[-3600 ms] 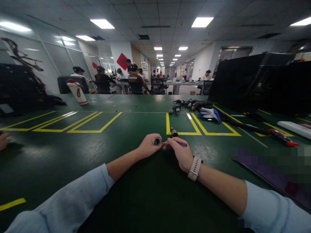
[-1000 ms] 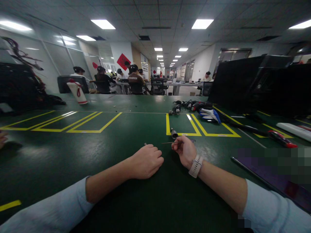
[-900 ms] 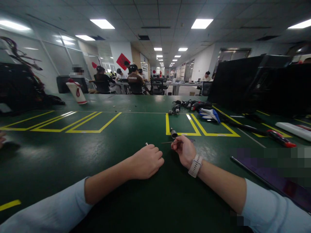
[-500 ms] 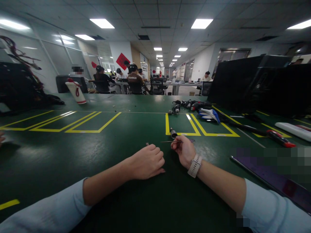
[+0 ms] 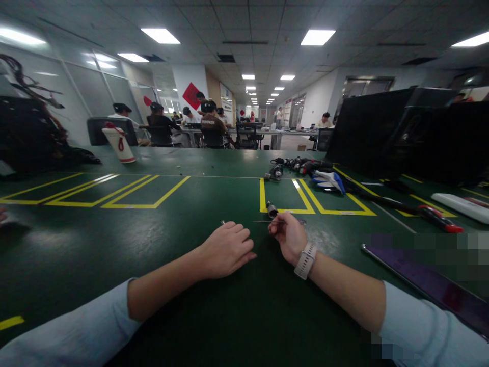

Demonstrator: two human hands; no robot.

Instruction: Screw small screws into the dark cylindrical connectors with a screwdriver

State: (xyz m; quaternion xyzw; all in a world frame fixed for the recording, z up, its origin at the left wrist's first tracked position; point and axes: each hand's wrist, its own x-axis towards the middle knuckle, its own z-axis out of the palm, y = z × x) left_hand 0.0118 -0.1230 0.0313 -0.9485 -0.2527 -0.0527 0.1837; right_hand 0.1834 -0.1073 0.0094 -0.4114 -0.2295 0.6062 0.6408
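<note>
My left hand (image 5: 229, 250) is closed, back upward, just above the green table (image 5: 191, 316). The tip of a small metal piece (image 5: 223, 223) pokes out past its far side; the rest is hidden by the fingers. My right hand (image 5: 289, 238), with a pale watch strap at the wrist, pinches a thin metal rod (image 5: 262, 221) that points left toward my left hand. A faint translucent end shows beyond the right knuckles; its kind is unclear. Right behind the right fingers lies a metal cylindrical connector (image 5: 272, 209), by the corner of a yellow tape outline.
Farther back are more metal connectors (image 5: 276, 172) and a blue-white glove (image 5: 328, 182). On the right lie a red-and-black handled tool (image 5: 439, 218) and a dark purple flat device (image 5: 420, 280). A white cup (image 5: 119, 145) stands back left. Another person's hand (image 5: 3, 215) shows at the left edge.
My left hand has shifted a little left and away from my right hand, and the small metal piece moved with it. My right hand and the rod have barely moved.
</note>
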